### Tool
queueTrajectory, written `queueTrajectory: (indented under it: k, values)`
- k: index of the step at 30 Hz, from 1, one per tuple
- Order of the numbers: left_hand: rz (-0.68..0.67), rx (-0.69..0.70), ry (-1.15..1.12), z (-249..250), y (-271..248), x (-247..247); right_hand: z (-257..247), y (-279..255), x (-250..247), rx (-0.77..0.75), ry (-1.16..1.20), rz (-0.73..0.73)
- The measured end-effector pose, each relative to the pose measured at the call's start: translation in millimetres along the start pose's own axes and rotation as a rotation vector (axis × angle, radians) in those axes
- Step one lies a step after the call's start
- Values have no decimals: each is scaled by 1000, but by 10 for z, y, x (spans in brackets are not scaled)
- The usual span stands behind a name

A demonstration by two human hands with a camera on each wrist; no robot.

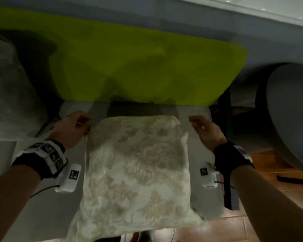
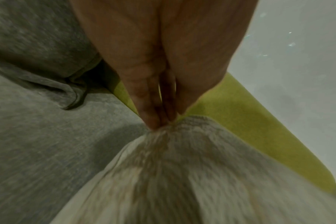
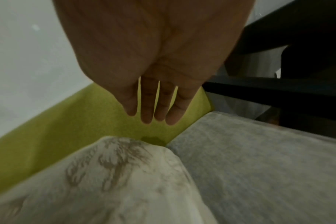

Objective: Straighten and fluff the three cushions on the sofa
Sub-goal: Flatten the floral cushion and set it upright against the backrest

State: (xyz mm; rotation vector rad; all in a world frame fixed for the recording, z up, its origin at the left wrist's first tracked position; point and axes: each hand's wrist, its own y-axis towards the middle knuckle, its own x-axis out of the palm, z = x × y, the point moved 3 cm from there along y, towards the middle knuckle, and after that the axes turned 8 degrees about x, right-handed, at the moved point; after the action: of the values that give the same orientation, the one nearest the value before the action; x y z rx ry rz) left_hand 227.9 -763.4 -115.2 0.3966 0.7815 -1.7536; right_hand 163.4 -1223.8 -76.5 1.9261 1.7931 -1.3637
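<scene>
**Between our two hands, one cushion on the sofa seat**

Between our fingers lies a square cream cushion with a faded beige floral weave [image 1: 138, 165], flat on the grey fabric seat of the sofa [image 1: 42, 206], its far edge close to the lime-green backrest [image 1: 129, 67]. Our left hand [image 1: 73, 128] pinches the cushion's far left corner: in the left wrist view the fingertips [image 2: 153, 121] are bunched together on the cloth, which gathers into a peak under them. Our right hand [image 1: 206, 131] hovers just beside the far right corner without touching it; the right wrist view shows its fingers [image 3: 150, 106] straight and slightly spread above the rounded corner, with the green backrest behind them. Left of our left fingers, a second, plain grey cushion [image 1: 12, 95] leans against the backrest. Right of our right fingers stands a rounded grey armrest [image 1: 290, 116], with a dark frame [image 1: 226, 137] between it and the seat, and brown tiled floor [image 1: 262, 198] below.
</scene>
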Motion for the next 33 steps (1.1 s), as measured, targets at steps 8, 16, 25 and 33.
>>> queueTrajectory:
  k: [8,16,25,33]
  values:
    - [-394,-18,205,47,228,55,-259,275,170,141,-35,-251]
    - [-750,-36,310,-77,202,54,-255,247,134,171,-381,-594]
    - [-661,-28,443,280,-42,98,-207,245,41,-142,-584,-546]
    - [155,-285,-100,66,-144,78,487,218,153,399,598,-56]
